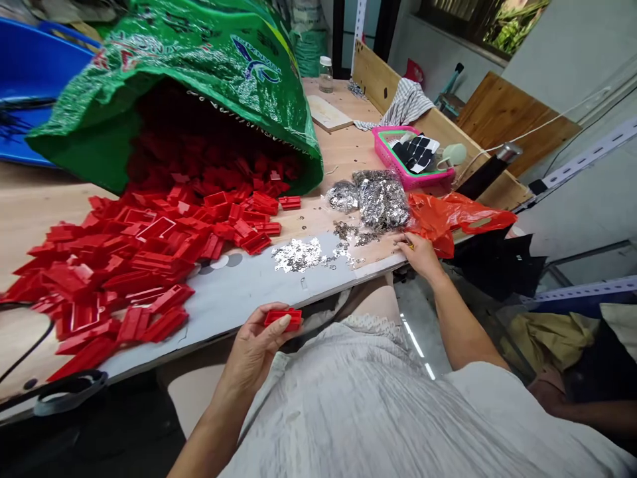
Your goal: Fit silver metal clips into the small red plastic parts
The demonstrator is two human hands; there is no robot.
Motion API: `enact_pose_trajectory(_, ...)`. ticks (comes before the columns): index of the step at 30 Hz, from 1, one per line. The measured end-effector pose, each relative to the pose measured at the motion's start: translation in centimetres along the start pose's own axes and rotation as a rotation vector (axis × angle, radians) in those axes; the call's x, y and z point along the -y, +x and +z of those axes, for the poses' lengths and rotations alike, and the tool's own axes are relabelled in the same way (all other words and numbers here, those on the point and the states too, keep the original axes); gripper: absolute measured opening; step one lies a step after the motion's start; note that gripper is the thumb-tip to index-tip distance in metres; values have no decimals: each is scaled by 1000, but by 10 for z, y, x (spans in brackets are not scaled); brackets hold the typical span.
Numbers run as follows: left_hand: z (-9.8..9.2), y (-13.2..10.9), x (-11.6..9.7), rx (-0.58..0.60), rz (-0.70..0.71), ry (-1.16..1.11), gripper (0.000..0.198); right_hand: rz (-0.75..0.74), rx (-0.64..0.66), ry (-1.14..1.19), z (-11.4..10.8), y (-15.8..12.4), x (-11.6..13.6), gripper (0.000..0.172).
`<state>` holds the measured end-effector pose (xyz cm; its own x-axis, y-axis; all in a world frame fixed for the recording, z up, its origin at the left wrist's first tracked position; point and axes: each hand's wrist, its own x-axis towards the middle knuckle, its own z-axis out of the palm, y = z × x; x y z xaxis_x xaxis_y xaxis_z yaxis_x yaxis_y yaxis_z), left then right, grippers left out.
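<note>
My left hand grips a small red plastic case just off the table's front edge, with the thumb across its front. My right hand is at the table edge, beside small dark metal pieces. Its thumb and fingers are pinched together, and what is between them is too small to make out. Shiny flat metal pieces lie spread on the grey sheet between my hands. On the left is a large heap of red plastic cases.
A green woven sack lies open behind the heap. Plastic bags of metal pieces sit near a red plastic bag. Further back are a pink basket, a flat board, a jar and a striped cloth.
</note>
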<state>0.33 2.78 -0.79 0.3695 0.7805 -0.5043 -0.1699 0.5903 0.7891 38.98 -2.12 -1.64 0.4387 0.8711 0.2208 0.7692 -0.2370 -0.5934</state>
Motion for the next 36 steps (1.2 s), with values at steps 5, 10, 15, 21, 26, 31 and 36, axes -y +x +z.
enact_pose_trajectory(5, 2, -6, 0, -30, 49, 13, 41, 97, -22, -227, 9, 4, -1, 24)
enact_pose_trajectory(10, 2, -11, 0, -69, 64, 2, 40, 172, -40, -334, 17, -9, -2, 36)
enact_pose_trajectory(15, 4, -10, -1, -55, 67, 8, 40, 133, -12, -383, 11, -29, -2, 40)
enact_pose_trajectory(21, 7, -10, 0, -57, 69, 3, 39, 262, 26, -280, 5, -34, -6, 36)
enact_pose_trajectory(26, 5, -12, -1, -59, 74, 19, 41, 415, 172, -194, 2, -24, -10, 47)
enact_pose_trajectory(31, 4, -13, -1, -67, 78, 22, 40, 391, 236, -154, -5, -18, -10, 40)
enact_pose_trajectory(36, 1, -9, 2, -59, 73, 9, 40, 344, 272, -110, -11, -23, -10, 51)
